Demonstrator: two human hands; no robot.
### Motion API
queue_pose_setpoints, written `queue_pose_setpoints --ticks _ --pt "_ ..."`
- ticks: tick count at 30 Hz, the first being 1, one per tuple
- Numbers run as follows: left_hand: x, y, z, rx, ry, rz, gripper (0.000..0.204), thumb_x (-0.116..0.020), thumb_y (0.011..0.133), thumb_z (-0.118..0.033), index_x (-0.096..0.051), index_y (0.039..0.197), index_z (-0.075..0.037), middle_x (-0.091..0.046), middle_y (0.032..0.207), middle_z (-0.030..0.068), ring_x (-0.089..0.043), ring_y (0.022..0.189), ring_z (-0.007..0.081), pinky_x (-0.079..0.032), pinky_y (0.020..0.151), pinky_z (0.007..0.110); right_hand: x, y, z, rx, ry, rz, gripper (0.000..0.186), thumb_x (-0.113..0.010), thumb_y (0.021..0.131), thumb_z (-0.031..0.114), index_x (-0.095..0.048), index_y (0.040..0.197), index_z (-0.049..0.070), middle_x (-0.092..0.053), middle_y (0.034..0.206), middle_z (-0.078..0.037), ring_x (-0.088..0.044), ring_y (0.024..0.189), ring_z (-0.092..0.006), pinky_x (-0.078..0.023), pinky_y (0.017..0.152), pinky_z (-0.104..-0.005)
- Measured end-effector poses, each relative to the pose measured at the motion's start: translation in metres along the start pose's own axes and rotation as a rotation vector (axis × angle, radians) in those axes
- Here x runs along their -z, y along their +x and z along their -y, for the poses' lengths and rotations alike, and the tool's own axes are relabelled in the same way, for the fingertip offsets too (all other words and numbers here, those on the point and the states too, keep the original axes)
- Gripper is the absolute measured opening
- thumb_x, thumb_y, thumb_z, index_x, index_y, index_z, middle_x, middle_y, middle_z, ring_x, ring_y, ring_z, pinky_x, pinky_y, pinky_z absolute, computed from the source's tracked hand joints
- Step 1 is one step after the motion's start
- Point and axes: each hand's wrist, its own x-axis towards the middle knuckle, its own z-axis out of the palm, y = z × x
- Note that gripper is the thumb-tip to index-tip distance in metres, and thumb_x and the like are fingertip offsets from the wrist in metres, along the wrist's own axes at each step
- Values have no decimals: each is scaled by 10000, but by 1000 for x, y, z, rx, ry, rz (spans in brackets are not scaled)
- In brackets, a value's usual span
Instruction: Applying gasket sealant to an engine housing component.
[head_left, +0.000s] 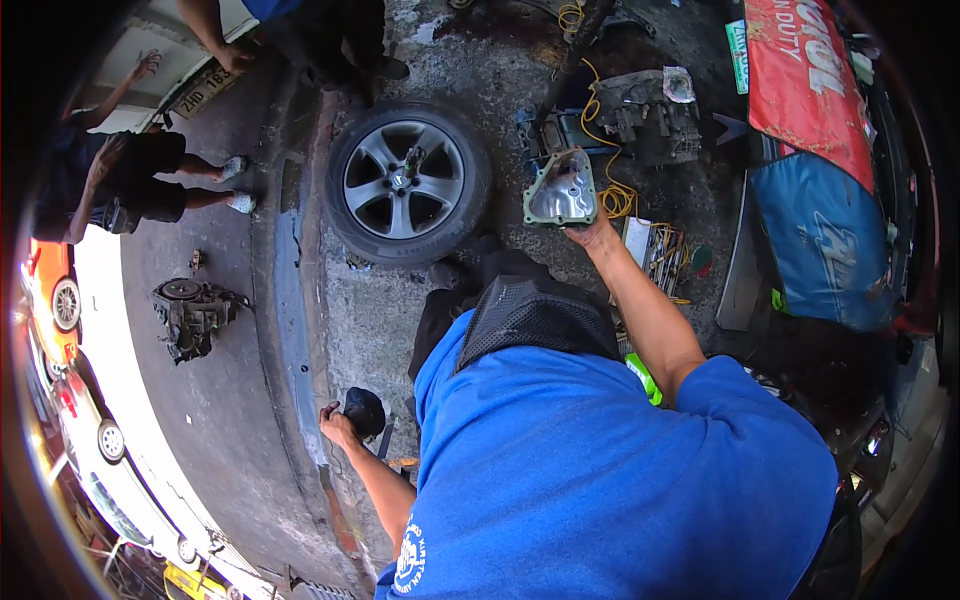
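Note:
My right hand grips the lower edge of a silver metal cover, a roughly triangular cast housing with a flange and bolt holes round its rim. Its shiny hollow inside faces up. My left hand is off to the left, its fingers curled in. Right beside it is a round dark cloth-like thing; whether the fingers hold it or anything else is too small to tell. A wheel with a tyre and a grey spoked rim lies flat on the ground ahead, with a small upright tool or part at its hub.
Beyond the cover lies a gearbox-like casting and a yellow cord. A tray of tools is to the right, near a car draped with red and blue covers. A greasy engine part sits left; two people stand far left.

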Motion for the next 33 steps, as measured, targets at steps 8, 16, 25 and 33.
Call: queue_pose_setpoints --ticks 8,16,25,33 --pt "-9 -113 5 174 10 -4 407 -410 664 52 -746 891 18 -680 807 182 -638 745 270 -526 759 360 -38 28 -2 -75 -15 4 251 -512 996 173 -649 1142 22 -712 1066 -138 -713 962 -274 -597 870 -442" --pt "-34 -166 65 526 -197 7 343 -433 728 93 -746 829 -5 -700 838 129 -624 811 240 -491 821 351 -52 97 -54 -262 -40 191 374 -497 1017 309 -628 1239 40 -692 1166 -171 -674 1070 -378 -543 968 -535" --pt "-19 -110 115 757 -224 -123 344 -472 761 60 -779 852 -67 -723 869 177 -685 882 276 -504 833 343 -151 143 -178 -418 -133 522 439 -435 1042 356 -564 1340 61 -617 1314 -173 -556 1239 -410 -422 1093 -576" --pt "76 -23 189 520 -342 -303 308 -474 736 23 -751 855 -40 -713 841 148 -642 795 256 -500 832 363 -246 172 -320 -22 -651 732 408 -556 988 304 -580 1306 50 -644 1259 -170 -621 1179 -360 -503 1041 -510"
